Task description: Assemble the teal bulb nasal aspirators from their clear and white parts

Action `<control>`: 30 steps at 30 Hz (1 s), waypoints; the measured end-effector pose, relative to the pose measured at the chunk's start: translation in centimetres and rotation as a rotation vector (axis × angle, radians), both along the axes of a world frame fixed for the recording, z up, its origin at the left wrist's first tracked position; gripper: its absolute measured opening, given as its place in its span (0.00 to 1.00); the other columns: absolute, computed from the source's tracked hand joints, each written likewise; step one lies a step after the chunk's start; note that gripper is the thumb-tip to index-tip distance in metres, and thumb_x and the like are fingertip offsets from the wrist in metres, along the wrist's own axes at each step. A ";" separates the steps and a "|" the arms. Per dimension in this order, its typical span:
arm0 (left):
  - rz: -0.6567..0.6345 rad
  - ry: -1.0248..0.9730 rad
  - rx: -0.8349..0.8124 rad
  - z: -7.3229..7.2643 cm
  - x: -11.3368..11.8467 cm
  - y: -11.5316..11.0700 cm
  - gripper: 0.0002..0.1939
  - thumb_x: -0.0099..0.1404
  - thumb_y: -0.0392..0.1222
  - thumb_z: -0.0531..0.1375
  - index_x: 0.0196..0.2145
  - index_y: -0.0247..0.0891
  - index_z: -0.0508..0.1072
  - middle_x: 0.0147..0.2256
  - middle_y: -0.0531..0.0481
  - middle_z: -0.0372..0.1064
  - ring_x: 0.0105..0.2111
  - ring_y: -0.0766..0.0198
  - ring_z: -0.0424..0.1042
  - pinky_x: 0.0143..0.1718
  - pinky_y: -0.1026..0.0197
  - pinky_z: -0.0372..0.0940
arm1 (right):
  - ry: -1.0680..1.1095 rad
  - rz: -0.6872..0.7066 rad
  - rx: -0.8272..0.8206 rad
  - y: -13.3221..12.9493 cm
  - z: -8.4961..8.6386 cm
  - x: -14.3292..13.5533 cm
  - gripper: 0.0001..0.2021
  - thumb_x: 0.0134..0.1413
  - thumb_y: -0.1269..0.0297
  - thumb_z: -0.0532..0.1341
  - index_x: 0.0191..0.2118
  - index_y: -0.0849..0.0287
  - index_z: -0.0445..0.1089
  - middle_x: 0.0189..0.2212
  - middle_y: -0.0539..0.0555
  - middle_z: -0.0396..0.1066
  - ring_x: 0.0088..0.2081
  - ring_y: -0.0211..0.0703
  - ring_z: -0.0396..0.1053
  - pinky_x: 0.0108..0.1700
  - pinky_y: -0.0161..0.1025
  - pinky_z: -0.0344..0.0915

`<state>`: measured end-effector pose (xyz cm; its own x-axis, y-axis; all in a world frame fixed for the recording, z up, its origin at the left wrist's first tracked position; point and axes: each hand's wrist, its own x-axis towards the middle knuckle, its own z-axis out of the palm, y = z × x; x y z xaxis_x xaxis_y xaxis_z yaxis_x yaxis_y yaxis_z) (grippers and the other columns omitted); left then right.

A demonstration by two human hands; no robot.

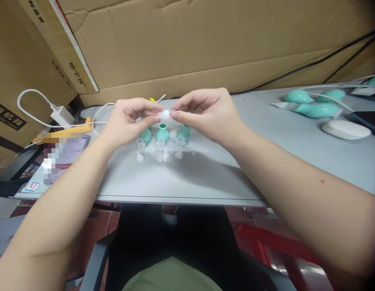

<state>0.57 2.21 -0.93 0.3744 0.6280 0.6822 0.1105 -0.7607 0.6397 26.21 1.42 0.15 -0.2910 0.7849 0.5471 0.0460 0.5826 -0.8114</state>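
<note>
My left hand [126, 119] and my right hand [210, 115] meet above the grey table. Their thumbs and fingers pinch a small white, partly see-through plastic piece [165, 115] from both sides; its exact shape is blurred. Just below stand three teal rubber bulbs, the middle bulb [162, 132] showing its open neck. The left bulb [146, 135] and right bulb [185, 133] are partly hidden by my fingers. Nearer me are several small clear plastic cups [161, 142] in a row, with small white rounded pieces [140, 157] in front of them.
More teal bulbs [319, 110], some in clear wrapping, lie at the right beside a white oval case [346, 129]. A phone [68, 157], a white charger [62, 116] with cable and a yellow strip [64, 132] are at the left. Cardboard [187, 44] walls the back.
</note>
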 end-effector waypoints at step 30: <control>0.138 0.387 0.101 1.9 -0.9 -2.0 0.07 0.73 0.48 0.72 0.44 0.52 0.93 0.36 0.49 0.86 0.35 0.59 0.81 0.36 0.58 0.73 | -1.106 0.296 0.505 -1.5 0.8 0.6 0.13 0.65 0.73 0.70 0.27 0.54 0.79 0.30 0.56 0.79 0.44 0.54 0.67 0.51 0.53 0.57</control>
